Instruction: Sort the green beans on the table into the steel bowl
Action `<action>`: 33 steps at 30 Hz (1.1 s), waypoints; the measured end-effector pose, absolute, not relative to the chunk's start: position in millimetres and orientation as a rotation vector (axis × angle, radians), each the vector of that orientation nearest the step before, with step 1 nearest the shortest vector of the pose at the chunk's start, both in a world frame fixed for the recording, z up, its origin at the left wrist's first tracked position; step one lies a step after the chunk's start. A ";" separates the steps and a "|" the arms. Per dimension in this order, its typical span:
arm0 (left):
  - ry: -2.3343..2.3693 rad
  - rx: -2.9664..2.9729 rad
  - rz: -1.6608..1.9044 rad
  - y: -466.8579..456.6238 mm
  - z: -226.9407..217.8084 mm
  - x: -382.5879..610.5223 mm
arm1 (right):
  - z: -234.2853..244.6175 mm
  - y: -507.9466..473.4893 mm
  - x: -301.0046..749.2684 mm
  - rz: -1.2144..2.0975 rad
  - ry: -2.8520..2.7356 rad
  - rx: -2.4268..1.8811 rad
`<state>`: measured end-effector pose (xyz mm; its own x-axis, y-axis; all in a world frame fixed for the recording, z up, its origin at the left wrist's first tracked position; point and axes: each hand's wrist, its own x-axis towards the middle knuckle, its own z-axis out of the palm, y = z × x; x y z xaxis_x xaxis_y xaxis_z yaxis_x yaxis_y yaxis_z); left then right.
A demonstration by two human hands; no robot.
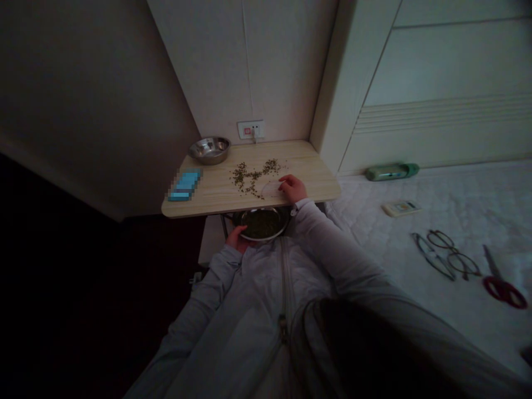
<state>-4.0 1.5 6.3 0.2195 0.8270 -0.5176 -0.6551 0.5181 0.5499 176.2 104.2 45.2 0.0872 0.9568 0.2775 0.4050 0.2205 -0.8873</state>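
Small dark green bits, perhaps dried tea leaves or seeds, lie scattered [251, 177] across a pale wooden shelf table [208, 202]. My right hand [293, 188] rests on the table, fingers on a translucent plastic sheet [272, 189] at the edge of the scatter. Below the table edge, my left hand [236, 239] grips the rim of a steel bowl [262, 224] held against my body. The bowl holds a dark green mass. An empty-looking steel bowl [209, 150] stands at the table's back corner.
A blue phone [185, 184], pixelated, lies at the table's left edge. A wall socket [251, 129] sits above the table. On the quilted mattress [374, 221] to the right lie glasses [444, 256], red-handled scissors [501, 282], a remote [401, 208] and a green case [391, 172].
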 end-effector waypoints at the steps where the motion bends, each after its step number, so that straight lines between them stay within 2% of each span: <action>1: 0.861 0.236 1.036 1.2 6.8 -3.8 | 44.9 104.3 176.1 0.691 -1.491 -1.351; 33: 0.884 0.200 1.028 3.5 3.6 -5.5 | 42.7 105.6 176.3 0.668 -1.500 -1.345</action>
